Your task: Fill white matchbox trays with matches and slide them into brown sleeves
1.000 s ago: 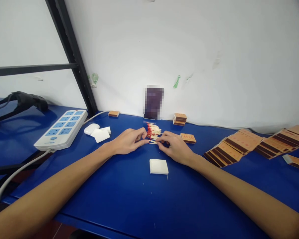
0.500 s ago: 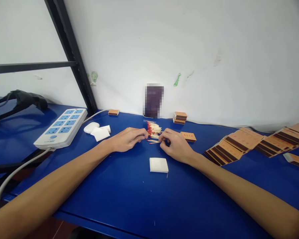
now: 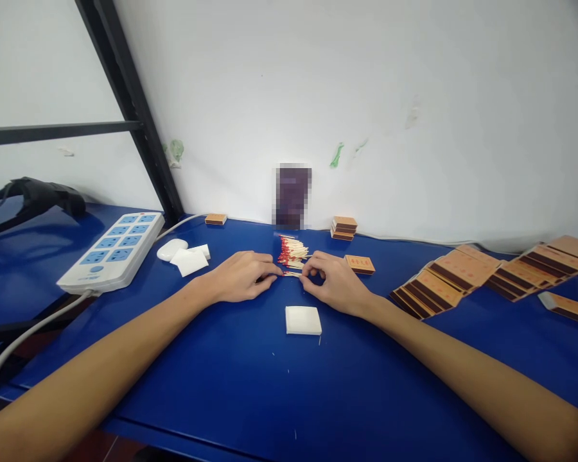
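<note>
In the head view, a few loose matches (image 3: pixel 292 274) lie level between my two hands. My left hand (image 3: pixel 245 277) pinches at their red-head end, thumb and fingertips closed. At the pale stick end, my right hand (image 3: pixel 334 281) has its thumb and index finger shut on them. Just behind my fingertips is a pile of red-headed matches (image 3: pixel 296 251). A small white matchbox tray (image 3: pixel 303 320) rests in front of my hands; its inside is hard to make out. An orange matchbox (image 3: pixel 359 264) lies beyond my right hand.
Stacked matchboxes (image 3: pixel 343 228) and a single matchbox (image 3: pixel 216 219) stand by the wall. Flattened matchbox sleeves (image 3: pixel 443 282) spread to the right. At left are a power strip (image 3: pixel 113 250), white paper pieces (image 3: pixel 190 260), a white rounded case (image 3: pixel 172 249) and a black metal frame (image 3: pixel 135 96).
My left fingers have come down and closed at the match heads. My right hand stays at the stick ends, and the matches now lie closer together. The view has shifted slightly.
</note>
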Tool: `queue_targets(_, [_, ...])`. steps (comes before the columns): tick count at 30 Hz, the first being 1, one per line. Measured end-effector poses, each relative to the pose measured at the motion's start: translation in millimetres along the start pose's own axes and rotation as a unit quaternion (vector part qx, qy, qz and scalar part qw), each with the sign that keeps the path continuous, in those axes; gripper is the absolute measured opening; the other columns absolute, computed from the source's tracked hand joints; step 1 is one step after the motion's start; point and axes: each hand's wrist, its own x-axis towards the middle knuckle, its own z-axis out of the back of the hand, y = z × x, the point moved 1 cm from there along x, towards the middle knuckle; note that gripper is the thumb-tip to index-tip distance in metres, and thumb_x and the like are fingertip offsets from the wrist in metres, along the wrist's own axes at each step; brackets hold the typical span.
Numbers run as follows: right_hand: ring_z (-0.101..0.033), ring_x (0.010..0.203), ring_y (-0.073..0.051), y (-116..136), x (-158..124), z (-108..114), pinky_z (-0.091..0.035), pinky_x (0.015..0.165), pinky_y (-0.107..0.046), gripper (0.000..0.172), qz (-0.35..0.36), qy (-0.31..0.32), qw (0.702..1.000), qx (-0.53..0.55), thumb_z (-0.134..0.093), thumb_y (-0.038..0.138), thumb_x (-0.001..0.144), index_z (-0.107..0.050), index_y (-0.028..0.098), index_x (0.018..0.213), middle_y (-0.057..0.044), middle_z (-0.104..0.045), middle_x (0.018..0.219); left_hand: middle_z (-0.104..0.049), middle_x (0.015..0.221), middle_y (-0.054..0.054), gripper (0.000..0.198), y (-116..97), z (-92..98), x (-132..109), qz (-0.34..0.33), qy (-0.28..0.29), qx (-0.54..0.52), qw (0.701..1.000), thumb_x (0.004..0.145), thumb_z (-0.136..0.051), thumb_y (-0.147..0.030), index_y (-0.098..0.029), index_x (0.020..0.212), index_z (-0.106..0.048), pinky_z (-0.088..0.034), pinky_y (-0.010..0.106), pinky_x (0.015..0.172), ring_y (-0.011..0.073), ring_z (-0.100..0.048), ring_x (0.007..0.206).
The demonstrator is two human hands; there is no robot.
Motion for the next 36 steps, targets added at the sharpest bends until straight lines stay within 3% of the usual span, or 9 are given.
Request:
queue_targets(5, [-0.048,0.063,-0.012,0,0,0,-0.038,0.06,-0.026,0.004,-0.007,-0.014,1.0,0.001,-0.058,0.016,0.077,-0.058,0.019,0.075,0.001,-0.052,0.071,-0.063,0.086,0.004,0.034,-5,0.1,1,0.061,-0.014,-0.003,0.998,0.094,-0.039,-0.035,-0.022,0.11,-0.065,-0.042,0.03,0.072,0.0168,-0.058,0.075])
queue_targets(13, [-0.051,0.067,-0.013,-1,-1,0,-0.039,0.062,-0.026,0.008,0.001,0.015,1.0,-0.004,-0.057,0.015,0.08,-0.063,0.021,0.08,0.0,-0.054,0.074,-0.063,0.073,0.004,0.059,-13,-0.1,-1,0.218,-0.007,0.008,0.976,0.098,-0.007,-0.04,-0.021,0.106,-0.062,-0.04,0.033,0.068,0.0227,-0.06,0.073])
queue_targets(20, [-0.052,0.069,-0.013,1,-1,0,-0.039,0.063,-0.027,0.01,0.015,0.014,1.0,-0.001,-0.056,0.015,0.081,-0.063,0.02,0.077,-0.001,-0.056,0.076,-0.063,0.075,0.005,0.048,-23,7.4,0,0.259,0.014,0.03,0.965,0.093,-0.017,-0.032,-0.023,0.118,-0.058,-0.041,0.035,0.068,0.0245,-0.059,0.071])
queue_targets(29, [-0.051,0.068,-0.014,1,-2,0,-0.039,0.063,-0.028,0.01,0.01,-0.005,1.0,-0.018,-0.053,0.019,0.083,-0.063,0.02,0.084,-0.001,-0.054,0.076,-0.064,0.073,0.005,0.044,-19,11.1,-1,0.247,0.021,0.044,0.968,0.087,-0.031,-0.031,-0.025,0.122,-0.057,-0.041,0.034,0.065,0.0248,-0.06,0.07])
queue_targets(36, [-0.053,0.069,-0.014,1,-2,-1,-0.04,0.065,-0.028,0.016,0.004,-0.005,0.999,-0.036,-0.051,0.021,0.085,-0.066,0.019,0.09,-0.004,-0.058,0.082,-0.058,0.059,-0.001,0.033,-16,5.8,1,0.128,-0.035,-0.016,0.991,0.081,-0.043,-0.026,-0.017,0.106,-0.063,-0.037,0.033,0.067,0.0171,-0.052,0.057])
